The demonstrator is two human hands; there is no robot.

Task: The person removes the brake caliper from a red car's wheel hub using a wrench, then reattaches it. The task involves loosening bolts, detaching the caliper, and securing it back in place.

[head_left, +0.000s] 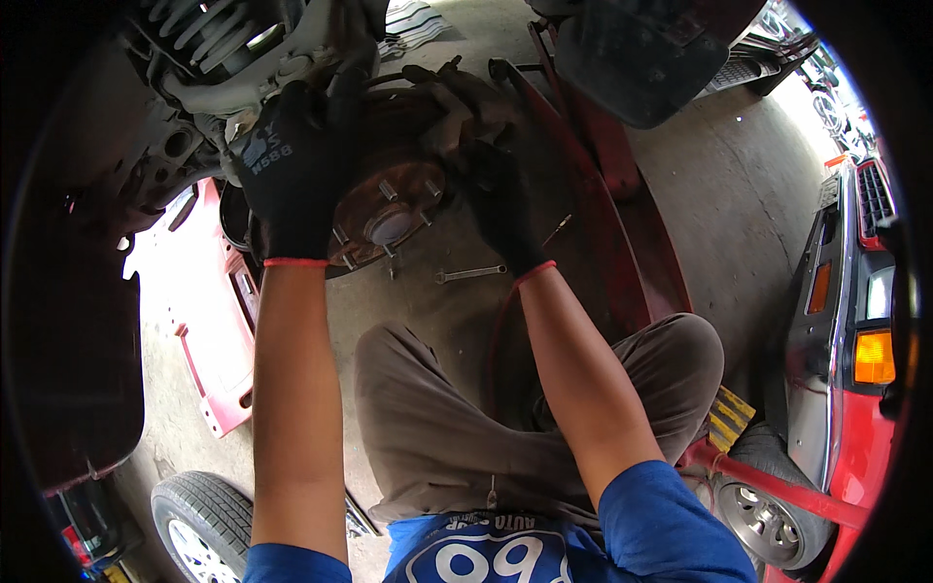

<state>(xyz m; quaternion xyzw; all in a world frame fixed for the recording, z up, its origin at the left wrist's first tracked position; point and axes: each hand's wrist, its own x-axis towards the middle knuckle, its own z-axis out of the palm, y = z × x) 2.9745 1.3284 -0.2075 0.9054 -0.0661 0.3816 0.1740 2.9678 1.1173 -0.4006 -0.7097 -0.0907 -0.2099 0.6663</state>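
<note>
A rusty brake rotor with several wheel studs around its hub sits below the suspension at upper center. My left hand, in a black glove with a red cuff, reaches up along the rotor's left side. Its fingers curl in among the dark parts behind the rotor, and what they grip is hidden. On the rotor's right side, my right hand, gloved alike, closes its fingers on the lower right end of the brake caliper. Shadow hides the fingertips of both hands.
A coil spring hangs at upper left. On the floor lie a combination wrench and a thin tool. A red metal beam slants past my right arm. A loose wheel lies lower left; a red vehicle stands right.
</note>
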